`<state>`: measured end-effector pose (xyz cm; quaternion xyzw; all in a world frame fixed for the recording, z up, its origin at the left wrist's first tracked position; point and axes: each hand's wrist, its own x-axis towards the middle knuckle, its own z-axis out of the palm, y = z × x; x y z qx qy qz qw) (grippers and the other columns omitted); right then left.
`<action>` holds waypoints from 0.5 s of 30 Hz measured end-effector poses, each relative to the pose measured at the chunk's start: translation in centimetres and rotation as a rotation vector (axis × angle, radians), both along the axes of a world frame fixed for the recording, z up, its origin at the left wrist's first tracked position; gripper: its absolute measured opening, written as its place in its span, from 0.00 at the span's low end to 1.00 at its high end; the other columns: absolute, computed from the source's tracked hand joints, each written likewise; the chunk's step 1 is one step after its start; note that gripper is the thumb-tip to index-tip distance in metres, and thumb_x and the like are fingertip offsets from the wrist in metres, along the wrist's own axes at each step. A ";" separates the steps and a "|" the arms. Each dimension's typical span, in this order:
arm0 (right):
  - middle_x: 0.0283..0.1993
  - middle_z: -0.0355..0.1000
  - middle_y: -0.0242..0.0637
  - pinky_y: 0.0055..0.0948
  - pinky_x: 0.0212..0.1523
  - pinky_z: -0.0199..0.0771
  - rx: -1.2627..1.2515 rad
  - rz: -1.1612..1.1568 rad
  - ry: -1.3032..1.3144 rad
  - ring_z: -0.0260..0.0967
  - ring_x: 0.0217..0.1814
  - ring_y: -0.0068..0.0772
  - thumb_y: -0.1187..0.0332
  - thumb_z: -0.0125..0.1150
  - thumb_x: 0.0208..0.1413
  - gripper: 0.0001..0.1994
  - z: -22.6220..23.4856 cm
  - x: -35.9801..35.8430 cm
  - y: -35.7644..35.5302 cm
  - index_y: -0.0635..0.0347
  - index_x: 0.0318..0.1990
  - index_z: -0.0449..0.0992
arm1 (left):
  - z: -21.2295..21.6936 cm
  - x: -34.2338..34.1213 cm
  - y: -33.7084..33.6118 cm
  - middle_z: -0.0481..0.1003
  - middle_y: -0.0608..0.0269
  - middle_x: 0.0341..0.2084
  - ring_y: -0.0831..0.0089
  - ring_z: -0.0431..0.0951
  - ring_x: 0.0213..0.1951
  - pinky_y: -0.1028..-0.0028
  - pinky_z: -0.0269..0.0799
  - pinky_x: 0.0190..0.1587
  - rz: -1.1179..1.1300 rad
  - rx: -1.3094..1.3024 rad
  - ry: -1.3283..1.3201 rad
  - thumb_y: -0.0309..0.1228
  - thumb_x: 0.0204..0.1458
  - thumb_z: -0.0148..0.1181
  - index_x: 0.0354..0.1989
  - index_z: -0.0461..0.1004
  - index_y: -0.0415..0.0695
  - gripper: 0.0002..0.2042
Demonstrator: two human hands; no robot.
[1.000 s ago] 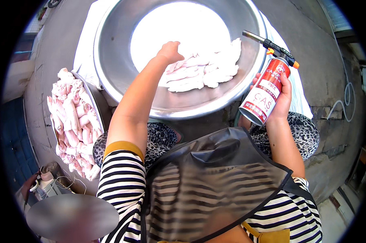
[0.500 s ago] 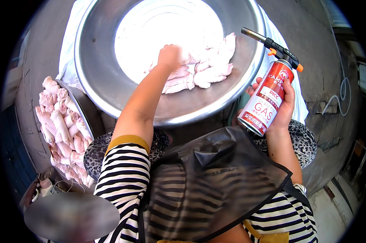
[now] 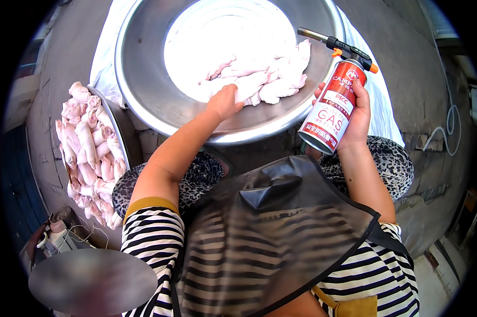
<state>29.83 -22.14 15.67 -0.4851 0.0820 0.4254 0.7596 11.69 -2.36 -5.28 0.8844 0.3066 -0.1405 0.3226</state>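
Observation:
Several pale pig's trotters [image 3: 283, 79] lie in a wide steel basin [image 3: 143, 68], bunched in its near right part. My left hand [image 3: 225, 102] reaches over the near rim, its fingers curled at the near end of one trotter [image 3: 250, 83]; the fingertips are partly hidden. At the basin's right side, my right hand [image 3: 359, 113] is wrapped around a red and white gas canister [image 3: 334, 105]. A black blowtorch head [image 3: 349, 52] with orange parts tops the canister. Its metal nozzle [image 3: 311, 34] points up and left over the basin, with no flame visible.
To the left, a metal tub [image 3: 117, 113] is heaped with more pig's trotters [image 3: 90, 153]. White cloth [image 3: 373, 95] lies under the basin. A pale hose [image 3: 452, 129] curls on the floor at right. A dark apron [image 3: 249, 232] covers my lap.
My left hand has drawn back from the bright middle of the basin toward its near rim. The torch and my right hand have shifted slightly up and left in view.

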 end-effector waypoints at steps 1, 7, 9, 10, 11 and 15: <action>0.41 0.73 0.51 0.41 0.37 0.82 0.008 0.000 0.010 0.76 0.38 0.44 0.51 0.53 0.56 0.26 0.0 0.0 -0.1 0.64 0.51 0.62 | 1.2 1.4 -1.0 0.69 0.52 0.50 0.55 0.72 0.51 0.61 0.71 0.50 0.101 0.015 0.065 0.38 0.43 0.64 0.47 0.69 0.43 0.22; 0.39 0.73 0.50 0.38 0.35 0.82 0.000 0.020 0.013 0.77 0.37 0.42 0.51 0.53 0.56 0.26 -0.5 0.3 -0.3 0.64 0.51 0.62 | -0.6 3.1 -2.4 0.71 0.48 0.46 0.56 0.74 0.49 0.63 0.72 0.48 0.324 -0.017 0.323 0.38 0.38 0.66 0.45 0.69 0.38 0.25; 0.37 0.74 0.50 0.37 0.34 0.82 -0.032 0.057 0.032 0.77 0.36 0.41 0.51 0.53 0.56 0.25 -1.1 0.7 -0.5 0.64 0.51 0.62 | -0.9 2.8 -1.7 0.73 0.48 0.43 0.58 0.76 0.47 0.64 0.73 0.46 0.333 -0.088 0.322 0.36 0.38 0.65 0.44 0.70 0.38 0.24; 0.36 0.74 0.49 0.37 0.33 0.82 -0.043 0.076 0.043 0.77 0.35 0.41 0.51 0.53 0.56 0.25 -1.3 0.8 -0.6 0.65 0.50 0.62 | -0.8 2.6 -0.7 0.74 0.48 0.41 0.59 0.77 0.45 0.65 0.73 0.45 0.337 -0.150 0.323 0.35 0.37 0.64 0.44 0.70 0.37 0.24; 0.34 0.74 0.48 0.35 0.32 0.82 -0.031 0.103 0.039 0.77 0.34 0.40 0.52 0.54 0.56 0.24 -1.5 0.9 -0.6 0.65 0.49 0.63 | -0.5 2.2 0.1 0.75 0.48 0.39 0.60 0.77 0.44 0.66 0.73 0.44 0.342 -0.213 0.323 0.34 0.37 0.64 0.43 0.70 0.37 0.23; 0.34 0.74 0.48 0.34 0.31 0.82 -0.033 0.203 0.078 0.77 0.32 0.39 0.54 0.56 0.55 0.24 -2.2 0.9 -0.6 0.66 0.48 0.64 | 2.5 -0.9 2.8 0.76 0.48 0.37 0.58 0.78 0.41 0.65 0.73 0.43 0.204 -0.002 0.176 0.33 0.36 0.62 0.44 0.71 0.39 0.23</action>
